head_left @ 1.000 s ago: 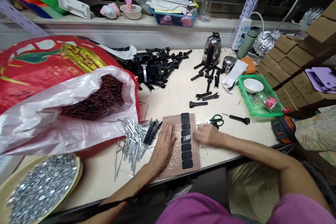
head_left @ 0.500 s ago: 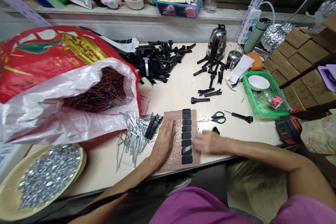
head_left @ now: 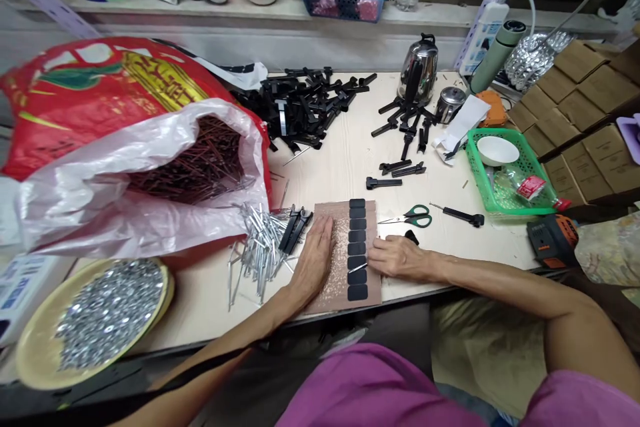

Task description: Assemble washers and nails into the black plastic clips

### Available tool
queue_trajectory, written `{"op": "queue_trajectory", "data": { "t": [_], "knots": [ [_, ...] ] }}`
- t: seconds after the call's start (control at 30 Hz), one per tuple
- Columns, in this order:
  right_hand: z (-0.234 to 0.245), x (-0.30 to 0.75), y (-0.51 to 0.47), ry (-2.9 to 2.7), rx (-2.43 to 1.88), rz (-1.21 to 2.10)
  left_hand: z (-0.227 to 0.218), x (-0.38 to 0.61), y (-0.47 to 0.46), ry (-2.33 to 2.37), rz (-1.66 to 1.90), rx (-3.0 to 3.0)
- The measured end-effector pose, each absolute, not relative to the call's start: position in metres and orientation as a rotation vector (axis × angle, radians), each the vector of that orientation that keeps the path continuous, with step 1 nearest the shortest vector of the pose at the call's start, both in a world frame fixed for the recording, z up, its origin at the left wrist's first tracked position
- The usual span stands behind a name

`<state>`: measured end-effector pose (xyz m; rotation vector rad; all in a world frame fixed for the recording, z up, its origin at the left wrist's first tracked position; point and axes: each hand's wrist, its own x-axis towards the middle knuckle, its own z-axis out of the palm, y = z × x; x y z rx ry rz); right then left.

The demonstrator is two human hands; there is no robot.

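My left hand [head_left: 316, 255] lies flat on a brown sheet [head_left: 373, 297], fingers stretched out, holding its left part against the table. Down the sheet's right part runs a column of black rounded pads [head_left: 357, 291]. My right hand [head_left: 395, 257] is closed at the sheet's right edge. From its fingertips a thin, shiny metal piece [head_left: 357, 268] points left across one of the lower pads; its kind is not clear. Green-handled scissors [head_left: 417, 215] rest just beyond my right hand. Two black plastic parts [head_left: 296, 230] lie by my left hand on a heap of long metal pins [head_left: 260, 240].
A red and white sack [head_left: 65, 213] of dark rods and a yellow bowl [head_left: 37, 353] of small metal pieces stand left. Behind are a pile of black parts [head_left: 315, 103] and a metal kettle [head_left: 419, 67]. A green basket [head_left: 515, 208] and a power tool [head_left: 550, 240] are right.
My right hand has moved slightly up along the sheet with the metal piece and is now sharper, less blurred. My left hand stays flat on the sheet. The whole view has shifted a little.
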<state>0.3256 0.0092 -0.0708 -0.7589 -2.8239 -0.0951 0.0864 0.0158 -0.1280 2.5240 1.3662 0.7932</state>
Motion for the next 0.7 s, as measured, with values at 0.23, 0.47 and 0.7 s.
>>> {"op": "queue_trajectory", "data": {
  "t": [0.23,0.47,0.7],
  "knots": [
    [-0.029,0.318,-0.023,-2.366,-1.324,0.700,-0.127,0.086,0.017,1.332,0.782,2.533],
    [-0.060,0.276,-0.117,-0.676,-1.629,2.659,-0.121,0.084,0.019,1.302,0.750,2.393],
    [-0.107,0.234,-0.106,0.004,-1.514,2.538,-0.124,0.083,0.018,1.261,0.777,2.445]
  ]
}}
